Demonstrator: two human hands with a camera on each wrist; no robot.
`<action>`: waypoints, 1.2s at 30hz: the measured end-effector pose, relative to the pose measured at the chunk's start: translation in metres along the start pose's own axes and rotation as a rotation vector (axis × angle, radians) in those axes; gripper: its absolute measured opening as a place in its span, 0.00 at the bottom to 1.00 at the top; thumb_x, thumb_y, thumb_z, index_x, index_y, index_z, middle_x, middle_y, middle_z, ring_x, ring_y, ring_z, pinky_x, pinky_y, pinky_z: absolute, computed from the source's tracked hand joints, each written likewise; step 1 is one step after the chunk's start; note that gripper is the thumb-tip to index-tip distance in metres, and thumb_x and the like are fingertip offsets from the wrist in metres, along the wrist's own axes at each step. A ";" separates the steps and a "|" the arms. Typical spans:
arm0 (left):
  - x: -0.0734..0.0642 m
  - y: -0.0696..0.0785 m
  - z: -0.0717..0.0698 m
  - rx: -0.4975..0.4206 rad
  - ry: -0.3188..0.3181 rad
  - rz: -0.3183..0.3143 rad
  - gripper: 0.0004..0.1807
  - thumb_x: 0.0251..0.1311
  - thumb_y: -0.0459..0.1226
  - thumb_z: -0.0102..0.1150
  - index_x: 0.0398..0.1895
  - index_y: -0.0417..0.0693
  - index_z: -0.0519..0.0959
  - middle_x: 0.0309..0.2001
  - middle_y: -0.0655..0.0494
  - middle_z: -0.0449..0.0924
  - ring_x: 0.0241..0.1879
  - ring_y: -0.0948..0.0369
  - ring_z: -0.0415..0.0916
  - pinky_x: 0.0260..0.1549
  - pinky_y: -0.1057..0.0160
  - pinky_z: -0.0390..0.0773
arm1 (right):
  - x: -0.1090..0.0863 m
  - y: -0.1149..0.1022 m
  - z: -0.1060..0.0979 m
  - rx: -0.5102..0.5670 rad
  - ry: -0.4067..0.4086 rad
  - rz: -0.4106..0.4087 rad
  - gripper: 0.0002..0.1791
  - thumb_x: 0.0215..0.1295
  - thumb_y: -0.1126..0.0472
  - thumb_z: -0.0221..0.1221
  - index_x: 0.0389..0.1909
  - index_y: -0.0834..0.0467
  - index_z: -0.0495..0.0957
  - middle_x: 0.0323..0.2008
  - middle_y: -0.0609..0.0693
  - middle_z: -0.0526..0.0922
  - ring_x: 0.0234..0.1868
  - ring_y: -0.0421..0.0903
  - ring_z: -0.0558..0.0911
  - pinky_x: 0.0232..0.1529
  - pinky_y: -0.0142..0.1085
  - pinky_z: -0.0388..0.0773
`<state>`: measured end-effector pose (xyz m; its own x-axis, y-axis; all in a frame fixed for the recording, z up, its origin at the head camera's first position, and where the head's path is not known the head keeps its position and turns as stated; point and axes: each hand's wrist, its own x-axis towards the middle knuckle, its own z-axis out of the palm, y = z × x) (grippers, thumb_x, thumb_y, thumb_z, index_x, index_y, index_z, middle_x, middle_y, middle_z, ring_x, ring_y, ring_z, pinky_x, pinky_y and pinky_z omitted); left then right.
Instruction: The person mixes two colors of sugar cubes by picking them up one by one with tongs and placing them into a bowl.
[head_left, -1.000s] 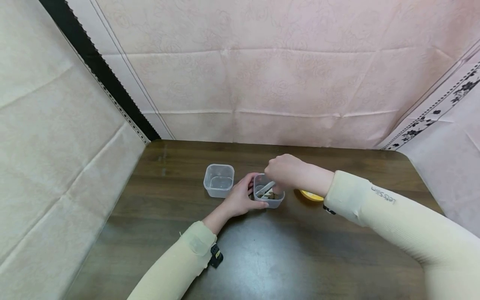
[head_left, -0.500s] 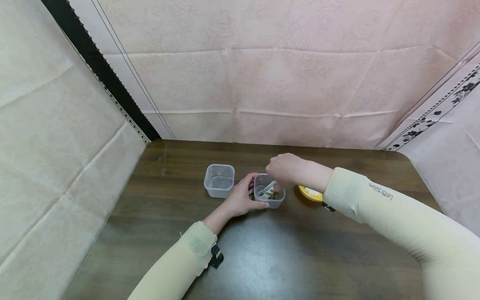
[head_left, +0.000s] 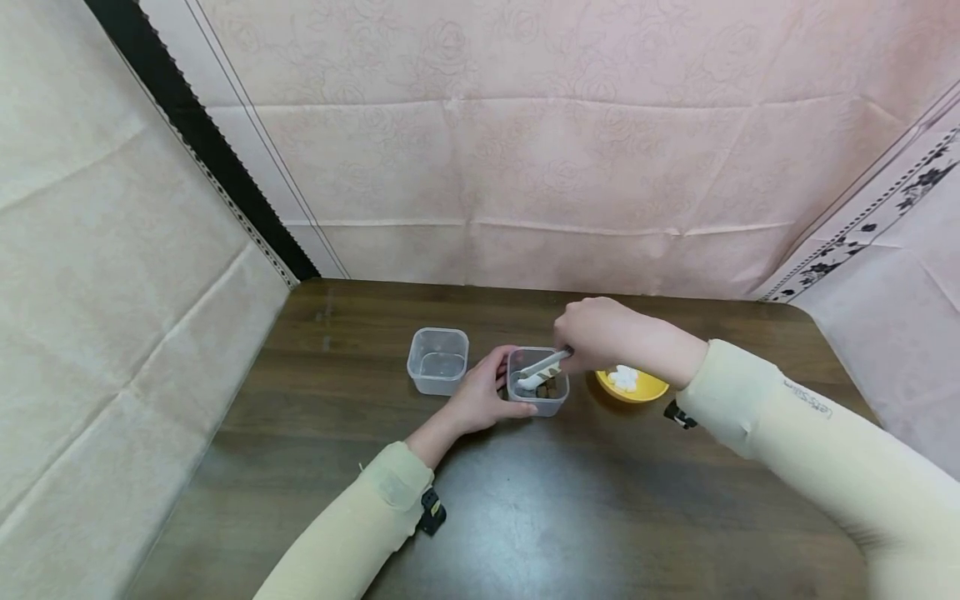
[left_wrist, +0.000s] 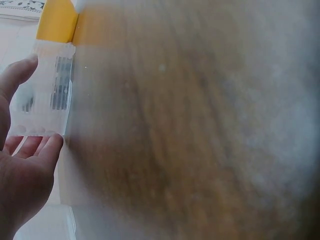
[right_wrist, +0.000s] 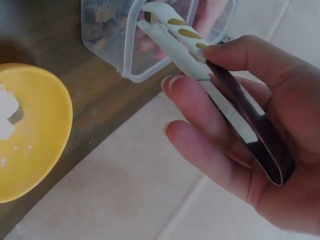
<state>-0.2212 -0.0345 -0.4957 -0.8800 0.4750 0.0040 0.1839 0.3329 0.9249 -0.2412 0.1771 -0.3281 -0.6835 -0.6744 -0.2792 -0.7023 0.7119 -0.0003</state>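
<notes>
My left hand (head_left: 483,396) holds a clear plastic container (head_left: 551,406) by its side, thumb at the near wall and fingers behind. Small brown pieces (right_wrist: 95,32) lie in that container. My right hand (head_left: 600,333) grips a pair of tongs (right_wrist: 227,92) with dark metal handles and white tips marked with gold drops. Reaching over the container's rim, the tong tips hold a small brownish bit, partly hidden between them. Right of the container stands a yellow bowl (head_left: 645,389) with white chunks (head_left: 624,377) in it, one with a brown side.
A second clear plastic container (head_left: 438,358) stands on the brown wooden table (head_left: 360,492), left of my left hand. Pale patterned cloth (head_left: 562,167) hangs behind the table and at both sides.
My right hand has moved right and slightly away, drawing the tongs up from the container. More of the yellow bowl shows now. The left hand and its container stay in place.
</notes>
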 end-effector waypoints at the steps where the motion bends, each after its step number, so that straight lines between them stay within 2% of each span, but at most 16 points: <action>1: 0.000 0.000 0.000 0.002 0.002 0.000 0.50 0.54 0.36 0.85 0.77 0.43 0.65 0.74 0.46 0.70 0.75 0.52 0.70 0.72 0.58 0.73 | -0.002 0.001 -0.001 0.016 0.005 0.002 0.15 0.63 0.57 0.71 0.18 0.50 0.81 0.17 0.41 0.73 0.19 0.40 0.67 0.20 0.31 0.62; 4: 0.000 0.000 0.000 0.010 0.004 -0.006 0.50 0.54 0.37 0.85 0.77 0.44 0.65 0.74 0.46 0.70 0.75 0.52 0.70 0.72 0.58 0.73 | -0.010 0.006 -0.004 0.084 0.007 0.009 0.12 0.64 0.58 0.70 0.20 0.50 0.84 0.17 0.40 0.75 0.18 0.38 0.71 0.20 0.32 0.64; 9: 0.000 0.001 0.001 0.016 0.006 -0.025 0.50 0.54 0.37 0.85 0.78 0.46 0.64 0.74 0.46 0.70 0.75 0.51 0.70 0.72 0.57 0.73 | -0.023 0.018 -0.007 0.245 -0.007 -0.003 0.10 0.66 0.61 0.66 0.24 0.51 0.87 0.18 0.40 0.81 0.16 0.35 0.81 0.20 0.32 0.74; 15: 0.000 0.001 0.001 0.022 0.006 -0.032 0.51 0.54 0.36 0.85 0.78 0.46 0.64 0.74 0.45 0.69 0.74 0.50 0.70 0.72 0.58 0.73 | -0.034 0.032 -0.007 0.370 -0.025 0.003 0.13 0.69 0.62 0.64 0.23 0.48 0.85 0.16 0.42 0.79 0.18 0.39 0.83 0.18 0.29 0.67; 23: 0.000 0.001 0.001 0.010 0.003 -0.017 0.51 0.54 0.36 0.84 0.78 0.44 0.64 0.74 0.44 0.70 0.75 0.51 0.69 0.73 0.58 0.72 | -0.051 0.048 -0.008 0.548 -0.071 0.074 0.05 0.72 0.59 0.66 0.38 0.52 0.91 0.26 0.46 0.86 0.24 0.43 0.87 0.27 0.35 0.87; 27: 0.000 0.002 0.001 0.010 0.003 -0.016 0.51 0.54 0.36 0.85 0.78 0.45 0.64 0.75 0.45 0.70 0.75 0.50 0.70 0.72 0.57 0.73 | -0.057 0.055 -0.009 0.575 -0.079 0.104 0.06 0.73 0.59 0.66 0.43 0.54 0.91 0.28 0.45 0.87 0.26 0.44 0.87 0.29 0.37 0.88; 30: -0.001 0.001 0.001 0.006 0.008 -0.014 0.50 0.53 0.37 0.85 0.78 0.45 0.65 0.75 0.44 0.70 0.75 0.49 0.70 0.72 0.56 0.73 | -0.063 0.059 -0.009 0.576 -0.077 0.125 0.07 0.73 0.59 0.66 0.44 0.55 0.91 0.28 0.46 0.87 0.26 0.45 0.88 0.30 0.39 0.89; 36: -0.001 0.000 0.000 0.023 0.005 -0.029 0.50 0.54 0.39 0.85 0.78 0.48 0.65 0.75 0.45 0.69 0.75 0.49 0.70 0.73 0.54 0.73 | -0.075 0.068 -0.008 0.579 -0.058 0.156 0.07 0.73 0.60 0.65 0.44 0.57 0.91 0.28 0.47 0.87 0.26 0.45 0.87 0.29 0.36 0.89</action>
<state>-0.2200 -0.0348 -0.4954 -0.8872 0.4609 -0.0207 0.1684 0.3654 0.9155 -0.2395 0.2746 -0.2993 -0.7462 -0.5534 -0.3701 -0.3612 0.8035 -0.4732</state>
